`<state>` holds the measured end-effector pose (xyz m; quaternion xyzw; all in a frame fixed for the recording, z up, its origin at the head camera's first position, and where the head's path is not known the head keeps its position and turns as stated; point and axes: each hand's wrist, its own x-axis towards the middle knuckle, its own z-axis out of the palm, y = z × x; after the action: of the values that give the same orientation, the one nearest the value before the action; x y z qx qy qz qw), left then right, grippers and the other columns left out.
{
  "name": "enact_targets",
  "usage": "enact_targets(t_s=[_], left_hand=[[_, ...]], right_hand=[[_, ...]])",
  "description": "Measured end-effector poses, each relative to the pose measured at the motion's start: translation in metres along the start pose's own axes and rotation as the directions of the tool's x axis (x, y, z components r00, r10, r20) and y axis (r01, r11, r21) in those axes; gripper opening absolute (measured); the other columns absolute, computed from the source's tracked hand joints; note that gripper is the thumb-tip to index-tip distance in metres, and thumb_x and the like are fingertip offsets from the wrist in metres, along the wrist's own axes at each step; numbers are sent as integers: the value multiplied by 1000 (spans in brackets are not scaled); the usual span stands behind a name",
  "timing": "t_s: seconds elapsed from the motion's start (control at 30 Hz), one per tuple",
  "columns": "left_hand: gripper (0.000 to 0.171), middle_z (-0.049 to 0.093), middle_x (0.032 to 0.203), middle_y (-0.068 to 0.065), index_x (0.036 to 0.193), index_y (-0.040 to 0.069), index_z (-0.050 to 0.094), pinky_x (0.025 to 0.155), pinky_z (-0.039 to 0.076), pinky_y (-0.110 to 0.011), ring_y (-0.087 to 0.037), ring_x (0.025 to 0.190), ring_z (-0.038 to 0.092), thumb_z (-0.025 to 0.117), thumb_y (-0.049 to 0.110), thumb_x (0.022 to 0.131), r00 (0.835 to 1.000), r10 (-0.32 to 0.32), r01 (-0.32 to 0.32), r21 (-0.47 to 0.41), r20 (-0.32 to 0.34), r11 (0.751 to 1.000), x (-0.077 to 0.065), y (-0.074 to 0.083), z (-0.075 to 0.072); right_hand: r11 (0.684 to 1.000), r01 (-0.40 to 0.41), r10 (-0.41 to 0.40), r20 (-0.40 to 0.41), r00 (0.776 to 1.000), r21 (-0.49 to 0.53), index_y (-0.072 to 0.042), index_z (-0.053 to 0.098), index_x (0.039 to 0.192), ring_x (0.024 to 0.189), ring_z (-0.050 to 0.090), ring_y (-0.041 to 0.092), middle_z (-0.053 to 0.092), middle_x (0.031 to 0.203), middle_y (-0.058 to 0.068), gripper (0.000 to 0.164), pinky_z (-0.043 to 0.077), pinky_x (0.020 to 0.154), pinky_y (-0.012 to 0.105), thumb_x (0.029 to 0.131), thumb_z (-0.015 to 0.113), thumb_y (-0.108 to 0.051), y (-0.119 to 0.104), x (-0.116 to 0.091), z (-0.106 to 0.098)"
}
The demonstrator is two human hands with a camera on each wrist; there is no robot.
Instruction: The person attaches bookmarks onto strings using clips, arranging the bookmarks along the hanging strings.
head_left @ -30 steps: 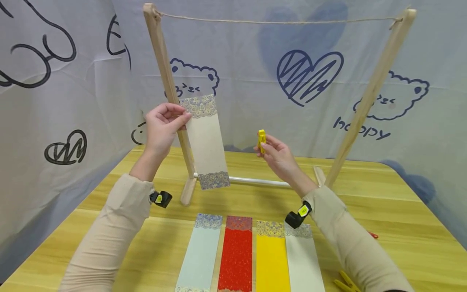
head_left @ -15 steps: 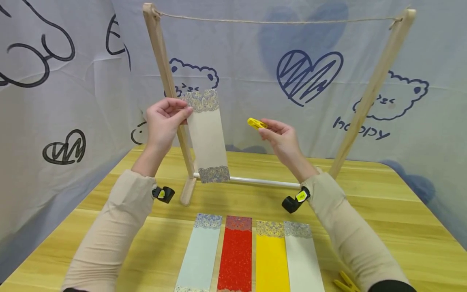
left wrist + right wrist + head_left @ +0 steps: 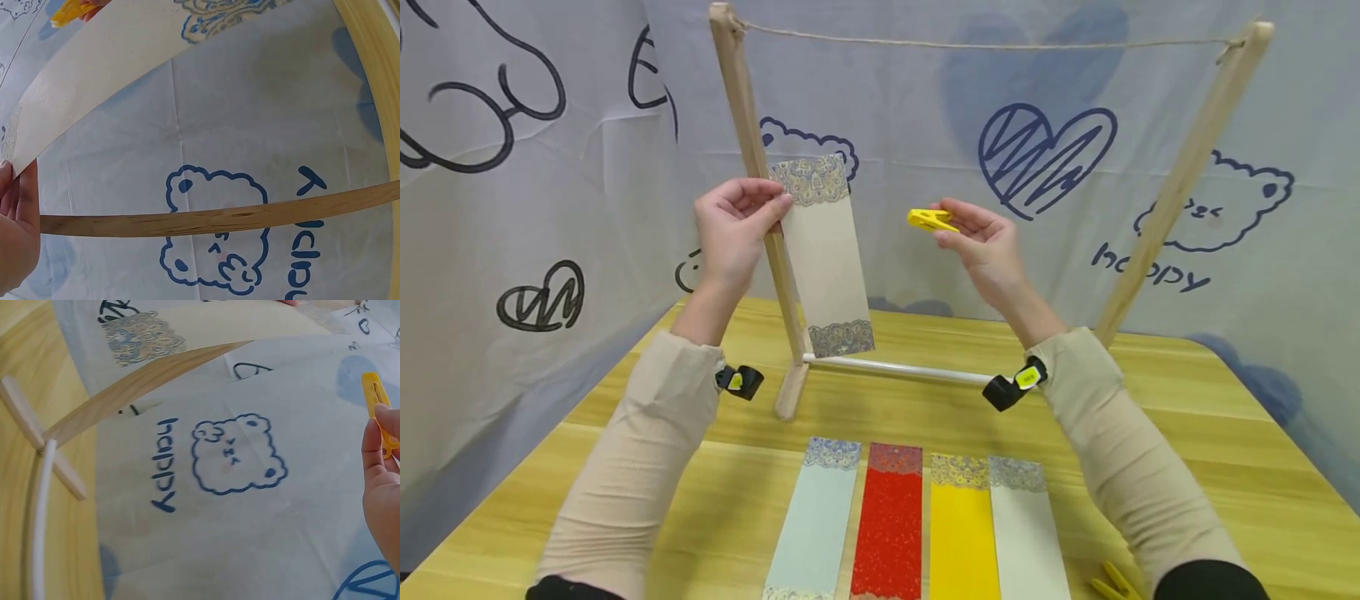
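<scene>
My left hand (image 3: 733,229) pinches a cream paper strip (image 3: 826,258) by its upper left edge. The strip has patterned lace-like bands at top and bottom and hangs slightly tilted before the left post of a wooden frame (image 3: 752,142). Between thumb and fingers, my right hand (image 3: 988,250) holds a yellow clothespin (image 3: 931,220), its tip pointing left toward the strip but apart from it. Above both hands a twine line (image 3: 985,45) runs between the posts. The right wrist view shows the same clothespin (image 3: 375,394) in the fingers; in the left wrist view the strip (image 3: 94,81) slants past the hand.
On the table lie a pale blue strip (image 3: 815,517), a red strip (image 3: 887,525), a yellow strip (image 3: 962,533) and a white strip (image 3: 1026,533), side by side. Another yellow clothespin (image 3: 1114,582) rests near the front right. A white rod (image 3: 910,369) joins the frame's feet.
Both hands have risen, the strip and the clothespin with them. The clothespin has turned from upright to nearly level, pointing left. The strips on the table stay put.
</scene>
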<state>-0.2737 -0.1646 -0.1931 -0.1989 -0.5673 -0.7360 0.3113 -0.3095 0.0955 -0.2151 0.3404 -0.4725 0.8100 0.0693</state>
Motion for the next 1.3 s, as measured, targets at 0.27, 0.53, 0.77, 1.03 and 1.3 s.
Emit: enact_targets(t_s=[0.27, 0.53, 0.77, 1.03, 1.3], left_hand=[[5, 65, 72, -5, 78, -2, 65, 52, 48, -19, -14, 56, 56, 67, -6, 75, 999, 52, -52, 33, -2, 998, 5, 3, 5], [5, 65, 72, -3, 78, -2, 66, 54, 49, -19, -14, 58, 58, 67, -6, 75, 998, 62, -62, 53, 7, 997, 9, 6, 8], [5, 65, 72, -5, 77, -1, 66, 54, 49, -20, -14, 57, 57, 68, -5, 75, 995, 103, -104, 62, 15, 993, 13, 11, 12], [8, 64, 76, -6, 82, -2, 64, 56, 50, -22, -14, 65, 60, 67, -6, 75, 981, 192, -194, 85, 32, 977, 18, 15, 20], [14, 62, 72, -5, 87, -1, 64, 56, 50, -21, -15, 62, 59, 68, -5, 74, 987, 163, -163, 77, 13, 984, 19, 20, 20]], right_hand=[[989, 87, -87, 13, 996, -120, 10, 62, 101, 87, 59, 23, 62, 103, 17, 28, 51, 70, 24, 76, 55, 21, -28, 19, 17], [969, 127, -134, -18, 991, -214, 5, 67, 86, 74, 57, 21, 60, 97, 17, 17, 50, 70, 24, 74, 61, 17, -42, 36, 33], [964, 130, -139, -23, 990, -234, 7, 62, 92, 85, 59, 25, 58, 94, 17, 22, 48, 80, 29, 73, 62, 18, -51, 46, 43], [987, 97, -105, -61, 993, -129, 13, 55, 104, 95, 55, 30, 58, 102, 22, 34, 46, 84, 32, 71, 60, 22, -64, 57, 52], [951, 97, -118, -57, 991, -293, 13, 53, 109, 97, 58, 25, 58, 105, 21, 39, 47, 82, 28, 72, 64, 16, -78, 68, 63]])
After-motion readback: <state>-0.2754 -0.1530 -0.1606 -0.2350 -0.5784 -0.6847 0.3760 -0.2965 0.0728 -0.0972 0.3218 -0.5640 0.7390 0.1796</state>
